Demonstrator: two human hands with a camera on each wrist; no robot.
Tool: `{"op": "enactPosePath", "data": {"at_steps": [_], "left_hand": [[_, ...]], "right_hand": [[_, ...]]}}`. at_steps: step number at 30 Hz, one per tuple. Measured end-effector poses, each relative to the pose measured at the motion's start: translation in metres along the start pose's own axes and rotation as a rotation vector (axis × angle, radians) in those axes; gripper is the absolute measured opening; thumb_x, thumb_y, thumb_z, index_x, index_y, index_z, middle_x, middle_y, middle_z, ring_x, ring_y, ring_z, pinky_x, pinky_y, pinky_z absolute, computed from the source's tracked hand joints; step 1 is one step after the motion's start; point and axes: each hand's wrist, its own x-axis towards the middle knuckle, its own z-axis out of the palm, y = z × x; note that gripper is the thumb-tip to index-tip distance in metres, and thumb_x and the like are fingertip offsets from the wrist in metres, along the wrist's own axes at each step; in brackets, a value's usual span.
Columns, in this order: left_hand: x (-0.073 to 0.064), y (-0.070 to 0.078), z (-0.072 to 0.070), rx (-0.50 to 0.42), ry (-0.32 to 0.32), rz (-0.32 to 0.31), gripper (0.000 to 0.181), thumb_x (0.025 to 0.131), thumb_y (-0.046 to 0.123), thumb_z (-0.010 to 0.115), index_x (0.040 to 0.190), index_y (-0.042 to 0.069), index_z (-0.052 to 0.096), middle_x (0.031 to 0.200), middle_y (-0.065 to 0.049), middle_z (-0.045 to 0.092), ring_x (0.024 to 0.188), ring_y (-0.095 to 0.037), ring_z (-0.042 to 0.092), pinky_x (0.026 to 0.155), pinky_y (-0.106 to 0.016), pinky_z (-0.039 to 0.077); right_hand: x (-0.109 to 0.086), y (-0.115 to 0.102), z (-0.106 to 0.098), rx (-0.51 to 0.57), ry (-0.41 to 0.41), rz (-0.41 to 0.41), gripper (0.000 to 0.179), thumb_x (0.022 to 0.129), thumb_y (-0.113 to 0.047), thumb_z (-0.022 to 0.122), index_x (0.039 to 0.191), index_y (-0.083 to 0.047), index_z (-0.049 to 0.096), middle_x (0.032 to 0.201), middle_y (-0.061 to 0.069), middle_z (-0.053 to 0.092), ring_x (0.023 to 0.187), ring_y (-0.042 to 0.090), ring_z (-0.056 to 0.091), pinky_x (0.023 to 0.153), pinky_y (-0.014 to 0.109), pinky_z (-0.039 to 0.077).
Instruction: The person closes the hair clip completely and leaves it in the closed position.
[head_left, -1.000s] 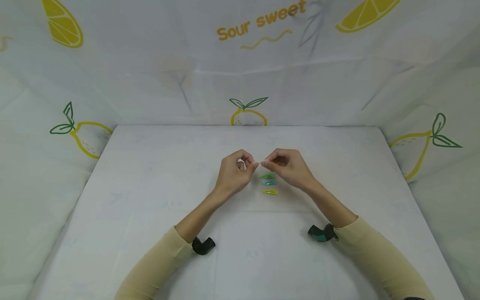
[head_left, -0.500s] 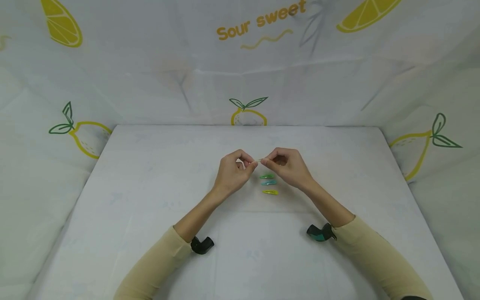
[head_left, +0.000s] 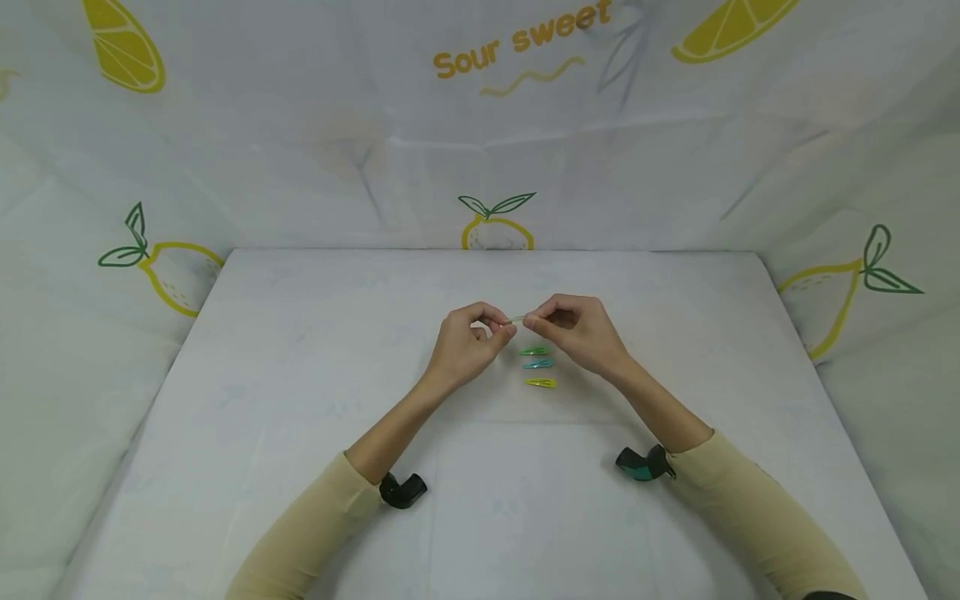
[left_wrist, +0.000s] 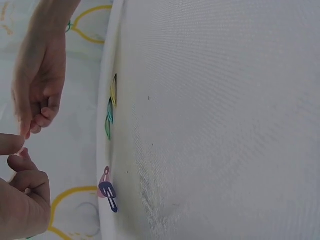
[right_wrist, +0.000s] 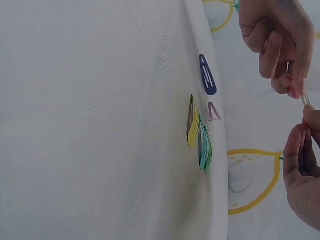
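In the head view, my left hand and right hand meet above the table, pinching opposite ends of a thin, pale hair clip. The fingertips hide most of that clip; a slim part of the pale clip shows in the right wrist view. Below the hands lie a green hair clip, a light blue one and a yellow hair clip, in a row. A navy hair clip and a pink hair clip also lie on the table, not visible in the head view.
A white cloth covers the table. Behind and beside it stand white curtains printed with lemons. A black wrist camera sits on the left sleeve, and another wrist camera on the right sleeve.
The pinched clip has risen slightly, and more of it shows between the fingertips. My right fingers have shifted a little upward. The clips on the table have stayed where they were.
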Motion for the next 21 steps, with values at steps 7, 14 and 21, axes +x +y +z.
{"op": "enactPosePath", "data": {"at_steps": [7, 14, 21], "left_hand": [[-0.0005, 0.0004, -0.0008, -0.01, -0.005, 0.002, 0.013, 0.1, 0.011, 0.072, 0.1, 0.0, 0.078, 0.093, -0.014, 0.074, 0.046, -0.005, 0.035, 0.047, -0.02, 0.028], [-0.0008, 0.0029, -0.0011, -0.036, -0.003, -0.021, 0.019, 0.102, 0.015, 0.073, 0.103, -0.003, 0.078, 0.094, -0.016, 0.074, 0.047, -0.007, 0.036, 0.049, -0.021, 0.029], [-0.0019, 0.0052, -0.0015, -0.033, -0.004, -0.013, 0.017, 0.101, 0.012, 0.073, 0.104, -0.004, 0.078, 0.093, -0.016, 0.074, 0.047, -0.006, 0.034, 0.048, -0.021, 0.027]], "right_hand": [[-0.0005, 0.0015, -0.0013, 0.003, 0.007, -0.025, 0.008, 0.098, -0.01, 0.081, 0.1, -0.002, 0.081, 0.103, 0.017, 0.081, 0.091, 0.027, 0.077, 0.081, 0.017, 0.06], [-0.0016, 0.0025, -0.004, 0.008, 0.011, -0.051, 0.009, 0.095, -0.008, 0.083, 0.102, -0.003, 0.082, 0.105, 0.016, 0.082, 0.088, 0.003, 0.074, 0.082, 0.018, 0.061], [-0.0033, 0.0048, -0.0051, 0.033, 0.003, -0.038, 0.012, 0.096, -0.009, 0.083, 0.106, -0.003, 0.082, 0.105, 0.016, 0.081, 0.088, 0.005, 0.075, 0.083, 0.018, 0.061]]}}
